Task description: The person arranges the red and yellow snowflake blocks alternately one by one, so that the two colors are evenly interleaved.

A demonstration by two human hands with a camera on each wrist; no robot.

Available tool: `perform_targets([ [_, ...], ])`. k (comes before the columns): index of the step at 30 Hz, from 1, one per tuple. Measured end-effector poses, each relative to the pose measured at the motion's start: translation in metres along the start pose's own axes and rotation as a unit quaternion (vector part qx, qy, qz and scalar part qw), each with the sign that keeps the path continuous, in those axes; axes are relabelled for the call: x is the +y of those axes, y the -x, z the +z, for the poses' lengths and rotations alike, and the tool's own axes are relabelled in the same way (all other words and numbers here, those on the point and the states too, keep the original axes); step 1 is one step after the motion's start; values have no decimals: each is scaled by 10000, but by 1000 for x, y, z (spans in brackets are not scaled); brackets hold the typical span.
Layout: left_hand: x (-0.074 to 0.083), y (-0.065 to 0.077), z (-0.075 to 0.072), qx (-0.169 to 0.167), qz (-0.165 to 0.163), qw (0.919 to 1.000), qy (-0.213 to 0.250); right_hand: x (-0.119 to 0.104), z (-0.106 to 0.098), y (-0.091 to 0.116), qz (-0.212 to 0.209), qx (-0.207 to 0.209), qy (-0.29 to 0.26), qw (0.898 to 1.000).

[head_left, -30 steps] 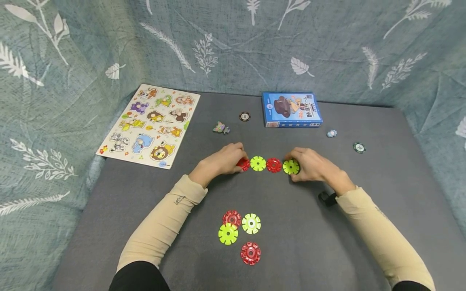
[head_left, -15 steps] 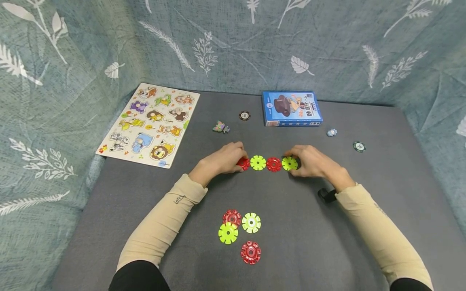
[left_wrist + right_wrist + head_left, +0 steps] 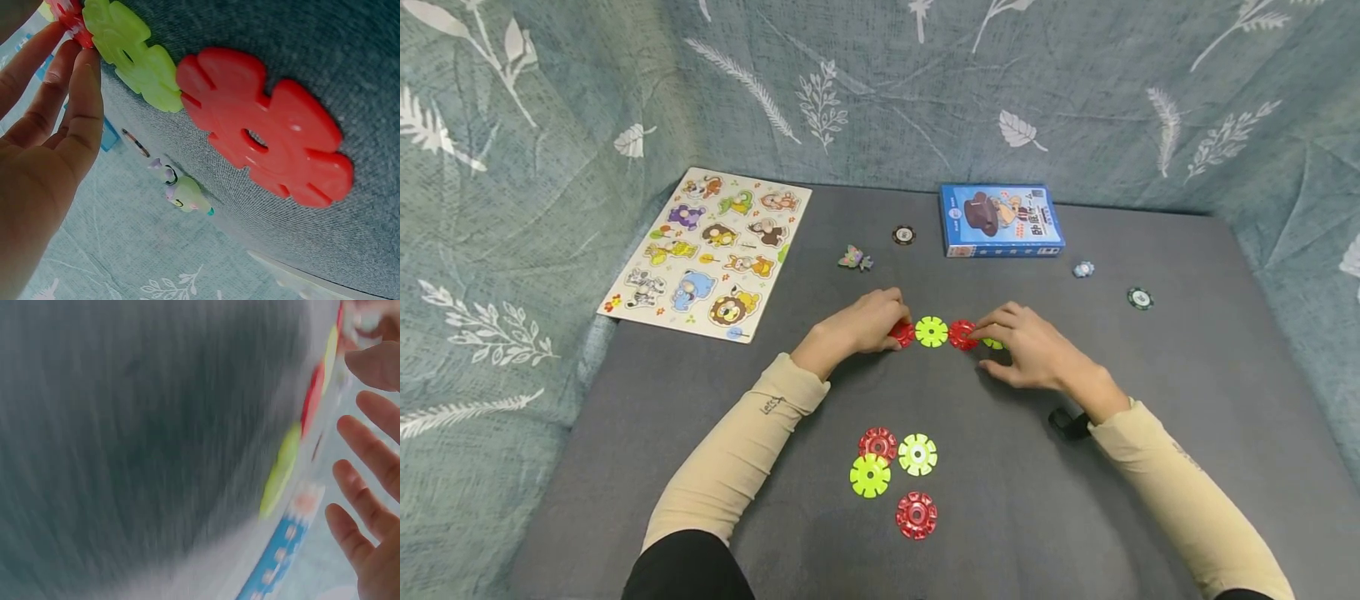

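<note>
Row of red and green notched discs [image 3: 932,332] mid-table, edge to edge. Left hand [image 3: 865,322] palm down over the row, thumb and fingers pinching a red disc [image 3: 902,334]; left wrist view shows a green disc [image 3: 134,56] and outer red disc [image 3: 265,131] continuing under that hand. Right hand [image 3: 1033,348] over the row's right end, fingers loose and spread, grasping nothing, partly covering the end green disc [image 3: 995,342]. Forearms angle inward. Left sleeve [image 3: 741,454] reads "Let's"; right sleeve [image 3: 1187,492] print illegible. Blue box [image 3: 1003,223] behind: large characters, too small to read surely.
</note>
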State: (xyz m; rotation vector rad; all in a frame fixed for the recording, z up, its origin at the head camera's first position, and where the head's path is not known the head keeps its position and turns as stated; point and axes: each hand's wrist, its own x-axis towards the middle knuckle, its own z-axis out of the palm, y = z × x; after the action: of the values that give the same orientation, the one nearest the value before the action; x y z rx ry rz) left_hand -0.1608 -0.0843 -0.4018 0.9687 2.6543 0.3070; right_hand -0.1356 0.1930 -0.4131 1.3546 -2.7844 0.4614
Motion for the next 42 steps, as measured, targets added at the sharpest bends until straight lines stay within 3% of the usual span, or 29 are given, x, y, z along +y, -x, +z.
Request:
perform_targets([
  [11, 2, -1, -4, -106, -116, 9999, -37, -51, 21, 1, -1428, 269, -74, 9894],
  [24, 3, -1, -4, -134, -149, 9998, 6, -128, 41, 13, -2756, -909, -41, 9570],
  [29, 3, -1, -3, -116, -122, 9999, -5, -140, 43, 18, -2952, -1000, 223, 9499],
  [36, 3, 0, -2, -95, -63, 9999, -25, -147, 48, 21, -3136, -588, 286, 9473],
  [42, 3, 0, -1, -109, -121, 9999, 9, -152, 51, 23, -2991, -649, 224, 9518],
])
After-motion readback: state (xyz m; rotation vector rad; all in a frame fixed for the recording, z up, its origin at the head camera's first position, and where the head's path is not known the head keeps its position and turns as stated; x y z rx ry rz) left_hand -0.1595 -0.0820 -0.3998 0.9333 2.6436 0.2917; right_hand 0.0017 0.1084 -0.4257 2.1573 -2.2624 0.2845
